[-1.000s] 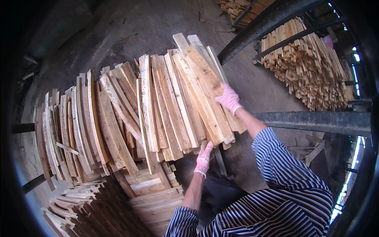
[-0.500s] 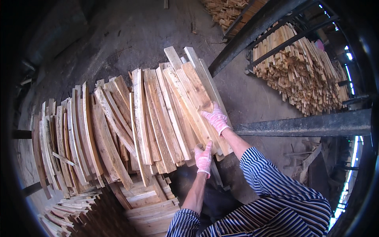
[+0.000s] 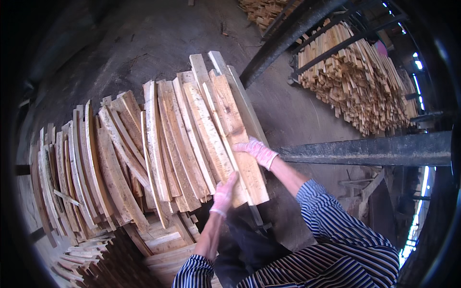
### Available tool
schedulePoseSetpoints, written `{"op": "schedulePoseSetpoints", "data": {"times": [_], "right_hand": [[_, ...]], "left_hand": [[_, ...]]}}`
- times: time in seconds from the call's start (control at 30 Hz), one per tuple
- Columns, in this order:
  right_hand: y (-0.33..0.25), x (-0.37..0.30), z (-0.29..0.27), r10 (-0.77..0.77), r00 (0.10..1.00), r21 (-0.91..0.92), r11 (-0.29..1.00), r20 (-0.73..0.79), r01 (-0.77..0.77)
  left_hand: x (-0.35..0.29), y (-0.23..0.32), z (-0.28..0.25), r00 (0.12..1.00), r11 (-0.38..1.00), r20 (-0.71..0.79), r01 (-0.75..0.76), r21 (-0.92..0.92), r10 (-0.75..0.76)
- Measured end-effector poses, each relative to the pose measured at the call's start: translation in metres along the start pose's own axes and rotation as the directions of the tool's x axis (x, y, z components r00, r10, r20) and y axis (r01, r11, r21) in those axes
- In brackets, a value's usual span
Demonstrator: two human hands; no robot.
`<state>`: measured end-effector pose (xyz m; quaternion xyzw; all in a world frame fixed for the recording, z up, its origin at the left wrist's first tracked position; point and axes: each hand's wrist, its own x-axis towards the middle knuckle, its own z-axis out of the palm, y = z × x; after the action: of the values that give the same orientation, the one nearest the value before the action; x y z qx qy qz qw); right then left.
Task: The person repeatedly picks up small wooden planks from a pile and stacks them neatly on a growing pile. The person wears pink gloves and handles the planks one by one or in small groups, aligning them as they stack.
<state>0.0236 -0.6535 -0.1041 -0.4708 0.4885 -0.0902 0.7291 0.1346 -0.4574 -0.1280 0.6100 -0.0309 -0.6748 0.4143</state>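
Observation:
Both my hands wear pink-and-white knit gloves and are at the right end of a long row of rough wooden boards. My right hand is closed over the right edge of a pale wooden board, its fingers lying across the upper face. Nearer me, my left hand grips the left side of the near end of a neighbouring board, thumb on top and the other fingers hidden beneath. A thin board edge runs between these two, and more boards jut out past their far ends.
Stacked boards stretch to the left, with another pile below. A dark metal beam comes in from the right, and a slanted one stands beyond. A large rack of cut wood sits at far right on the dark floor.
My right hand has come nearer to me along the board, and the right board's near end now reaches further toward me. My left hand has shifted left. The whole view has drifted slightly.

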Motion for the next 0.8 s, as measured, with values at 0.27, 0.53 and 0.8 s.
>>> {"op": "schedulePoseSetpoints", "data": {"times": [0.27,0.53,0.8], "right_hand": [[0.075,-0.096,0.074,0.25,0.968,0.249,0.939,-0.028,-0.235],[0.176,-0.096,0.087,-0.006,0.997,-0.278,0.96,0.082,0.028],[0.174,-0.133,0.152,0.006,0.994,0.266,0.964,-0.11,0.023]], "left_hand": [[-0.133,-0.065,-0.074,0.978,0.994,0.183,-0.088,-0.059,0.098],[-0.174,-0.066,-0.039,0.949,0.838,-0.123,-0.189,0.511,0.289],[-0.155,-0.061,-0.071,0.972,0.961,-0.083,-0.199,0.193,0.218]]}}
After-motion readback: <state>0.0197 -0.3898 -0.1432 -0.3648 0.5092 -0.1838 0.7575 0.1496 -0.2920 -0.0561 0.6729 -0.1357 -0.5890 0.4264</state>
